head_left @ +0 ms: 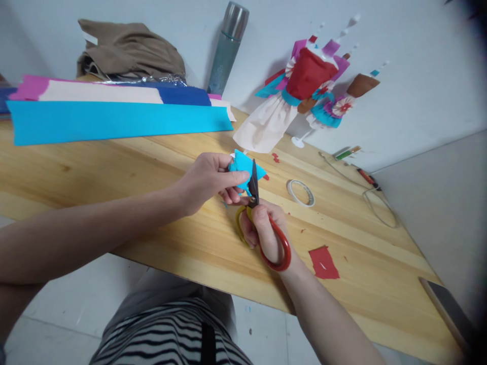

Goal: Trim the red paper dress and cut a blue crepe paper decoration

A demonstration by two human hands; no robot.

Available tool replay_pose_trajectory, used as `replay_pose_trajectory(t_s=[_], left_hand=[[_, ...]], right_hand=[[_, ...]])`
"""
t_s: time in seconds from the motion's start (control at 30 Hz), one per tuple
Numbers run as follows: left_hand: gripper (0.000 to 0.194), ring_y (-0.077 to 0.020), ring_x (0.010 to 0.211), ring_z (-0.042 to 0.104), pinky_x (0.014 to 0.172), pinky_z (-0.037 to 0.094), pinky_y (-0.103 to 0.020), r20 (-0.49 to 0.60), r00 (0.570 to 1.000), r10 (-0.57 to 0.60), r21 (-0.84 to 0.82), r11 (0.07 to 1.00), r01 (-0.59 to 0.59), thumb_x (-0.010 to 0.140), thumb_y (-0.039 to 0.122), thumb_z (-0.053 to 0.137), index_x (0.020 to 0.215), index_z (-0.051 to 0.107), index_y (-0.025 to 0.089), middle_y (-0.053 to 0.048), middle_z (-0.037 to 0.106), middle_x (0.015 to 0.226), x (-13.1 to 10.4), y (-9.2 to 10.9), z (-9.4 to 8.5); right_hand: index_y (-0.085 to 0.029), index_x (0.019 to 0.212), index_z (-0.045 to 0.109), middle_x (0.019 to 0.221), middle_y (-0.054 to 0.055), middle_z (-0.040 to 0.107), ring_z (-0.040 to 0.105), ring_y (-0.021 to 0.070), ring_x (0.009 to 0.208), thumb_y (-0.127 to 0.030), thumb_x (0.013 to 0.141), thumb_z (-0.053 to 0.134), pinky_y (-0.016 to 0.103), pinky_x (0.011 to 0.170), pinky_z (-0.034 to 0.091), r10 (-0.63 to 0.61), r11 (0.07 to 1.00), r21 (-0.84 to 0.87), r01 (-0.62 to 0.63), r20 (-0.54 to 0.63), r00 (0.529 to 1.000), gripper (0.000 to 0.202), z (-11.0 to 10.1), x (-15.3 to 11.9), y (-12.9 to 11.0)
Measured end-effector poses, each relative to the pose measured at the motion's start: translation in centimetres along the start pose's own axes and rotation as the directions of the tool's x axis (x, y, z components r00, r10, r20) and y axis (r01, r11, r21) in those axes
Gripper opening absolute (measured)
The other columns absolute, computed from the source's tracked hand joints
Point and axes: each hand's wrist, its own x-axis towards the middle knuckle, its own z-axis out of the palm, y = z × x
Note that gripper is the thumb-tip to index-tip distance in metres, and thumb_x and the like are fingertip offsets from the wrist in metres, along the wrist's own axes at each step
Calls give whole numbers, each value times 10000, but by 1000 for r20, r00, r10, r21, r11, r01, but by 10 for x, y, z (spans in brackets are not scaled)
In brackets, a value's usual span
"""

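Between the thumb and fingers of my left hand (207,182) is a small folded piece of blue crepe paper (242,165). My right hand (268,223) is wrapped round scissors (282,253) with one red and one yellow handle loop. The dark blades point away from me and lie across the blue paper, near its right part. A bit of red shows at the paper's right tip. Part of the paper is hidden behind my left thumb and the blades. Both hands are above the wooden table (160,238).
Long crepe paper strips (114,121) lie at the back left. Behind them are brown cloth (133,50) and a flask (228,50). Paper-dressed mannequins (312,73) stand at the back. A tape roll (300,193), red scrap (323,262), cable (376,213) and phone (445,309) lie rightward.
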Motion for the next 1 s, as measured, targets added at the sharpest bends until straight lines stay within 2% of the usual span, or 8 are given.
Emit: replay_pose_trajectory(t_s=[0.33,1.0], left_hand=[[270,-80,473,619,506,500,-170,1,1000,15,-8,1000,-15,889,69,678,628,648,130,5,653,526,0,4,-1],[210,-79,476,599,487,467,-173,44,997,64,0,998,-64,846,88,656,645,690,137,6,643,555,2,1,-5]], right_hand=[[-166,974,759,421,-101,394,289,87,327,-839,909,591,242,354,236,-29,999,-13,29,6,1000,697,1,-1,1],[-197,964,767,421,-91,382,289,97,337,-852,912,567,268,373,233,-16,999,-46,16,9,1000,688,0,-2,1]])
